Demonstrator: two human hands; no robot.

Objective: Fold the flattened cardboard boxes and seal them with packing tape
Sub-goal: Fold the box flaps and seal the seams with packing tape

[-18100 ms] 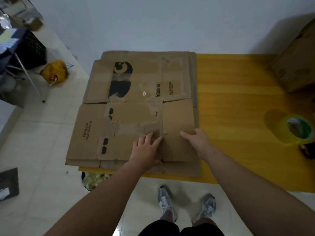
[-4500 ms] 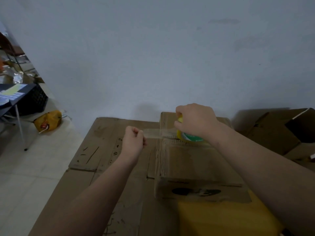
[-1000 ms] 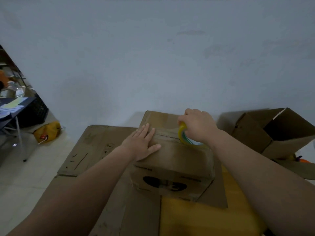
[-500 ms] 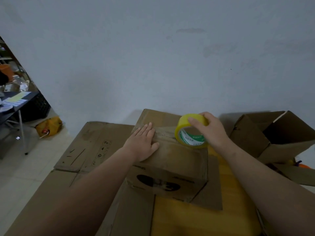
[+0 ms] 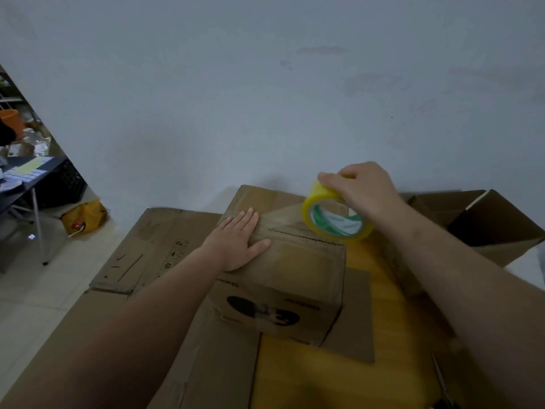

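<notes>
A folded brown cardboard box point(image 5: 298, 270) with a black print on its near side stands on the yellow table point(image 5: 309, 379). My left hand point(image 5: 240, 239) lies flat with straight fingers on the box top, at the left end of the taped seam. My right hand point(image 5: 361, 191) grips a yellow roll of packing tape point(image 5: 333, 221) from above, lifted just over the right end of the seam. A strip of tape stretches from the roll down to the box top. Flattened cardboard boxes point(image 5: 153, 255) lie on the left part of the table.
An open cardboard box point(image 5: 483, 222) lies on its side at the right. A white wall stands right behind the table. To the left are tiled floor, a yellow bag point(image 5: 84, 216), a black crate and a dark desk point(image 5: 32, 175).
My right hand has raised the tape roll up and to the right off the box top, pulling tape out. My left hand stays pressed on the box.
</notes>
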